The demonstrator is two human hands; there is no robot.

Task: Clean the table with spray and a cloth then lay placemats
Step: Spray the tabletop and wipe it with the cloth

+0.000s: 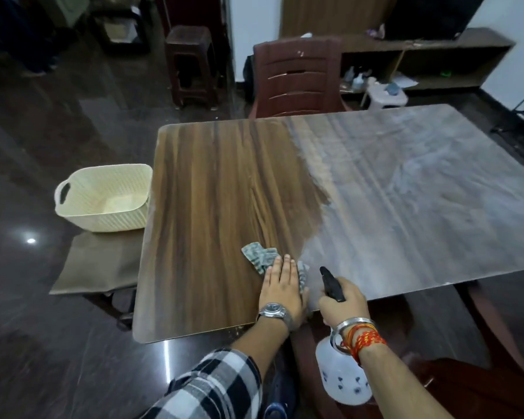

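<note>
A wooden table [212,182] fills the middle of the view. Its left half is dark and wiped, its right half looks dusty and grey. My left hand [282,285] lies flat, fingers together, pressing a crumpled grey-green cloth [259,257] onto the table near the front edge. My right hand [342,303] grips the black trigger head of a white spray bottle [342,379], nozzle pointing away over the table. The bottle's body hangs below the table's front edge.
A cream plastic basket [103,198] stands on a brown mat on a stool left of the table. A brown plastic chair [297,77] is at the far side, a dark stool [191,65] behind it, a low shelf [421,58] at the back right.
</note>
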